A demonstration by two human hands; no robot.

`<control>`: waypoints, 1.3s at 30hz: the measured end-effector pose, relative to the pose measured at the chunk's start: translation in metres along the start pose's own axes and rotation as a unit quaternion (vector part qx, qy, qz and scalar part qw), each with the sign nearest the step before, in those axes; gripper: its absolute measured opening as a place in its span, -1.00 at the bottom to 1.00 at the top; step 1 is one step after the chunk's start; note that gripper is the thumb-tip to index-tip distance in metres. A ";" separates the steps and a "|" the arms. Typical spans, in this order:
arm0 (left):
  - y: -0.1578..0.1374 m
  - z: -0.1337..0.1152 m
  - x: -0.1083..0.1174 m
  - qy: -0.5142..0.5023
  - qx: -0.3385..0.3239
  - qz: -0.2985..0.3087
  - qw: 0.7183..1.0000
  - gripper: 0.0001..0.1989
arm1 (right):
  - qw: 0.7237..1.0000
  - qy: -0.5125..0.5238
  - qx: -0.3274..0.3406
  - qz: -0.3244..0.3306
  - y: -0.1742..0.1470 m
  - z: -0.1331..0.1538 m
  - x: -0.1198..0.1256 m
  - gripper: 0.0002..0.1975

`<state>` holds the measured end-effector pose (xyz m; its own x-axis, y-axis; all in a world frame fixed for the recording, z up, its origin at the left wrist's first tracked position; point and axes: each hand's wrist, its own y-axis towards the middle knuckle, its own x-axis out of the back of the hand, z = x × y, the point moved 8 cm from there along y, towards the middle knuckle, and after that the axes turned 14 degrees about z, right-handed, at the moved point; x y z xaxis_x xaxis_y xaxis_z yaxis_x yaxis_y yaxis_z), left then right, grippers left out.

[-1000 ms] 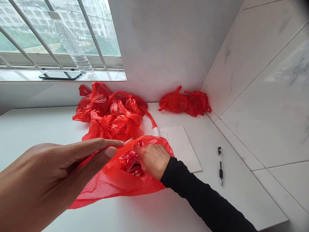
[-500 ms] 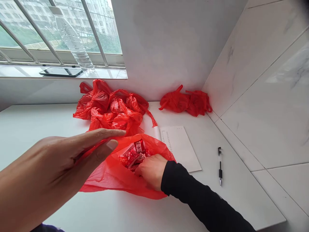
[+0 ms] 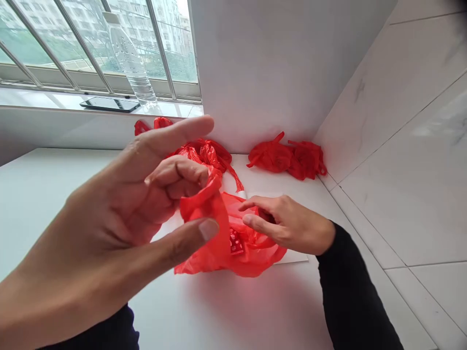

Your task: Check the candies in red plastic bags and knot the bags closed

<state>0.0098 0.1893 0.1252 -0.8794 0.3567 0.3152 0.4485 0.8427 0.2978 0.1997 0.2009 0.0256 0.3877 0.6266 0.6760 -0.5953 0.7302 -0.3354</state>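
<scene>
My left grip (image 3: 120, 209) gapes against the red plastic bag (image 3: 251, 262), partly blocking tied red bags (image 3: 210, 151) behind; my right grip (image 3: 292, 223) is loosely parted. Either's hold, I can't tell.

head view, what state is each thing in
near red bag, mouth open
printed packet, inside that bag
left hand, index and thumb spread, bag's edge between
right hand, thumb and fingers parted
bags by tiled wall, bunched up
bags behind left hand, partly hidden
paper, mostly covered
bottle, capped, partly filled
dark device, flat on sill
</scene>
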 end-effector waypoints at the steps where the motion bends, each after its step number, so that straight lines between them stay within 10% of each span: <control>1: 0.001 0.003 -0.001 0.016 0.007 0.014 1.000 -0.22 | 1.000 0.024 0.004 -0.003 -0.007 -0.001 0.006 -0.66; 8: 0.001 0.004 -0.003 -0.015 -0.041 -0.113 0.993 -0.58 | 0.985 0.153 0.064 -0.040 -0.024 0.014 0.012 -0.70; 14: 0.005 -0.008 -0.042 0.063 -0.025 -0.051 0.996 -0.63 | 0.939 0.255 0.160 -0.164 -0.016 0.042 0.010 -0.85; 17: 0.007 -0.003 -0.050 0.123 -0.009 -0.037 0.992 -0.33 | 0.924 0.265 0.159 -0.226 -0.026 0.037 0.021 -0.91; 20: 0.013 0.006 -0.071 0.149 0.008 0.079 0.986 -0.36 | 0.913 0.285 0.144 -0.256 -0.038 0.032 0.029 -0.91; 23: 0.017 0.017 -0.078 0.041 0.039 0.126 0.990 -0.87 | 0.910 0.282 0.122 -0.279 -0.045 0.030 0.034 -0.88; 27: 0.022 0.031 -0.054 -0.175 0.065 0.006 0.982 -0.59 | 0.922 0.245 0.100 -0.282 -0.053 0.029 0.040 -0.72; 33: 0.021 0.052 -0.038 -0.370 0.148 -0.025 0.917 -0.61 | 0.989 0.070 0.116 -0.060 -0.058 0.030 0.024 -0.35; 39: 0.022 0.038 -0.036 -0.307 0.079 0.012 0.948 -0.89 | 0.963 0.071 0.187 -0.180 -0.072 0.042 0.041 -0.83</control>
<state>0.0453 0.2105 0.0858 -0.8174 0.5040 -0.2791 0.4837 0.8635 0.1428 0.2286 0.1621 0.1052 0.6928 0.4017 0.5989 -0.6057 0.7749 0.1809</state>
